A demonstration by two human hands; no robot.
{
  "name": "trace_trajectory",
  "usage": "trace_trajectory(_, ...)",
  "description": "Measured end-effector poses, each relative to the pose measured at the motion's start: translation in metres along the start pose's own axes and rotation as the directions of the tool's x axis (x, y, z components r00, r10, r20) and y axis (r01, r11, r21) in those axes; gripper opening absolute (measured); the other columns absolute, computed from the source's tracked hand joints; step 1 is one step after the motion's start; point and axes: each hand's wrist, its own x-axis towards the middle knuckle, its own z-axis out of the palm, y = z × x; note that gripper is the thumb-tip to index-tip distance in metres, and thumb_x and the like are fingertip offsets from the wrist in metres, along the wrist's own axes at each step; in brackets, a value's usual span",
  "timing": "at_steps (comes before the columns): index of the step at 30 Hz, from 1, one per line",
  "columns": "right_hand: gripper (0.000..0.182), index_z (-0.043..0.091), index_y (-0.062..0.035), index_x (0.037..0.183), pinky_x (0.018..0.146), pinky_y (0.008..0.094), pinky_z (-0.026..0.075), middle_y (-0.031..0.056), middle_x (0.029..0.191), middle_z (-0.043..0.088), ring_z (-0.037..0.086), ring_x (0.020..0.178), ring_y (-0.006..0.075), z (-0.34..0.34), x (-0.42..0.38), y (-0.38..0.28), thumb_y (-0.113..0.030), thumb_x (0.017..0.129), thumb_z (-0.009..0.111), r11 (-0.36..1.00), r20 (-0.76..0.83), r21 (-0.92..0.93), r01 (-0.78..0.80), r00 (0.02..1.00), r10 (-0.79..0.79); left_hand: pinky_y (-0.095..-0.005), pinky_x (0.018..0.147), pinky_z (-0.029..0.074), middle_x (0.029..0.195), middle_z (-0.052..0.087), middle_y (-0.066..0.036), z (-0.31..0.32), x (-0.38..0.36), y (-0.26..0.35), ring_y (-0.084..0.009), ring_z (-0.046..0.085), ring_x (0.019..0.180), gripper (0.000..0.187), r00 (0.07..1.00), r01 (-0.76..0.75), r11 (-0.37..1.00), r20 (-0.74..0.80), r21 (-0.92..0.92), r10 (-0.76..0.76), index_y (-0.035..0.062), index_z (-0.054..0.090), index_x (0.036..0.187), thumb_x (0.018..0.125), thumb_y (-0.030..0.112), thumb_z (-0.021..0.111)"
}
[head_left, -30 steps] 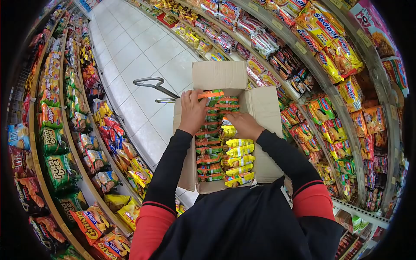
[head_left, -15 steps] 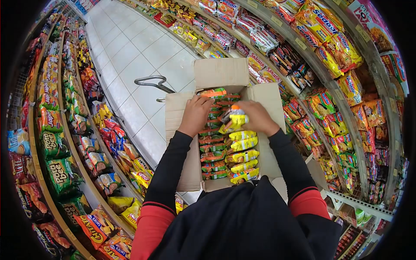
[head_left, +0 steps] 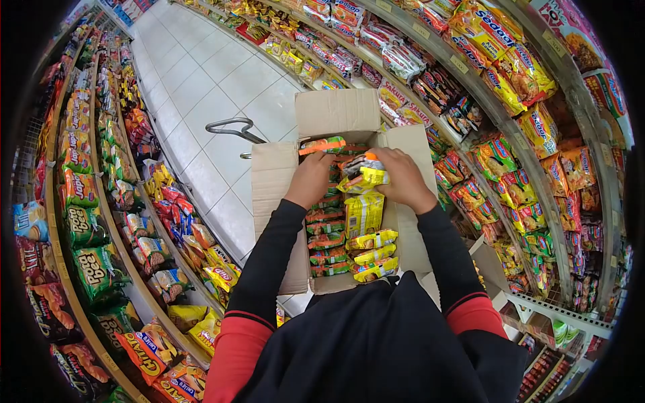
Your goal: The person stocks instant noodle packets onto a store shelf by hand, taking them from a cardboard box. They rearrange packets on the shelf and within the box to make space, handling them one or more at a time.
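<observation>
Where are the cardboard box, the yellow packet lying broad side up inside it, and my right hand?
Cardboard box (head_left: 338, 113): head view, on its far flap.
Yellow packet (head_left: 365, 213): head view, middle of its upturned side.
Right hand (head_left: 405, 178): head view, back of the hand.

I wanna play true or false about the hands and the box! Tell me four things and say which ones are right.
1. The cardboard box is open. True.
2. The left hand wears a white glove. False: the left hand is bare.
3. The right hand holds a yellow packet. True.
4. Grass covers the ground. False: the floor has pale tiles.
</observation>
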Motion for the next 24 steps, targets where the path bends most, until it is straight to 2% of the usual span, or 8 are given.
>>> trace_trajectory(5,0.064,0.051,-0.0041,0.113,0.085,0.0391,0.044,0.0134,0.106,0.058,0.054,0.099,0.0338,-0.033,-0.025,-0.007,-0.006,0.055,0.076,0.976,-0.163,0.152,-0.158,0.970,0.182,-0.0420,0.091,0.043,0.113,0.052,-0.018,0.028,0.009,0.001,-0.0353,0.050,0.108,0.054,0.979,0.010,0.999,0.205,-0.031,-0.004,0.0007,0.046,0.122,0.073,0.014,0.065)
trace_trajectory(8,0.063,0.050,-0.0022,0.115,0.089,0.0301,0.043,0.0090,0.106,0.059,0.057,0.099,0.0187,-0.052,-0.040,0.001,0.002,0.057,0.074,0.869,-0.158,0.383,-0.313,0.905,0.395,-0.0422,0.106,0.030,0.137,0.033,-0.024,0.036,0.023,0.005,-0.0380,0.029,0.130,0.087,0.885,0.103,0.980,0.465,-0.170,-0.012,-0.0011,0.034,0.134,0.067,0.039,0.074)
trace_trajectory(12,0.064,0.050,-0.0030,0.115,0.090,0.0308,0.042,0.0083,0.109,0.059,0.056,0.102,0.0177,-0.056,-0.050,0.002,0.002,0.056,0.075,0.855,-0.216,0.424,-0.300,0.883,0.417,-0.0376,0.101,0.036,0.132,0.043,-0.021,0.076,0.035,-0.004,-0.0326,0.042,0.122,0.088,0.844,0.128,0.974,0.537,-0.187,-0.008,0.0002,0.041,0.130,0.065,0.048,0.076)
trace_trajectory(13,0.063,0.050,-0.0036,0.115,0.089,0.0312,0.042,0.0085,0.108,0.059,0.056,0.102,0.0193,-0.056,-0.051,0.000,0.002,0.057,0.074,0.876,-0.247,0.389,-0.285,0.884,0.397,-0.0376,0.101,0.036,0.132,0.043,-0.021,0.074,0.040,-0.002,-0.0326,0.042,0.122,0.088,0.844,0.122,0.975,0.537,-0.187,-0.002,0.0002,0.041,0.130,0.065,0.048,0.076)
trace_trajectory(15,0.062,0.051,-0.0042,0.115,0.089,0.0317,0.043,0.0087,0.108,0.059,0.056,0.101,0.0209,-0.057,-0.050,-0.004,0.002,0.057,0.073,0.894,-0.280,0.354,-0.275,0.881,0.382,-0.0395,0.105,0.031,0.137,0.035,-0.027,0.074,0.050,-0.001,-0.0367,0.035,0.128,0.095,0.652,0.150,0.947,0.749,-0.283,0.120,0.0014,0.050,0.125,0.054,0.059,0.076)
trace_trajectory(19,0.059,0.053,-0.0063,0.113,0.087,0.0369,0.042,0.0116,0.107,0.058,0.054,0.099,0.0325,-0.061,-0.042,-0.014,0.001,0.056,0.068,0.991,-0.334,0.120,-0.053,0.938,0.090,-0.0400,0.104,0.031,0.141,0.034,-0.016,0.070,0.025,0.007,-0.0302,0.037,0.127,0.069,0.797,-0.066,0.991,0.592,-0.113,0.120,0.0237,0.061,0.117,0.058,0.056,0.077)
trace_trajectory(20,0.058,0.054,-0.0065,0.112,0.088,0.0382,0.042,0.0115,0.107,0.058,0.053,0.100,0.0322,-0.062,-0.039,-0.017,0.000,0.056,0.068,0.997,-0.263,0.082,0.001,0.965,0.021,-0.0550,0.108,0.014,0.149,0.018,-0.017,0.052,0.014,0.021,-0.0399,0.018,0.135,0.068,0.792,0.029,0.999,0.610,-0.025,-0.008,0.0296,0.064,0.113,0.056,0.066,0.072)
trace_trajectory(24,0.064,0.052,-0.0086,0.114,0.088,0.0381,0.038,0.0079,0.112,0.054,0.048,0.105,0.0283,-0.048,-0.032,-0.021,0.000,0.053,0.069,0.996,-0.089,0.001,0.091,0.992,-0.091,-0.0684,0.099,-0.009,0.151,0.010,-0.018,0.027,0.006,0.025,-0.0457,-0.010,0.135,0.069,0.702,0.105,0.988,0.712,-0.115,0.008,0.0323,0.065,0.112,0.056,0.073,0.066)
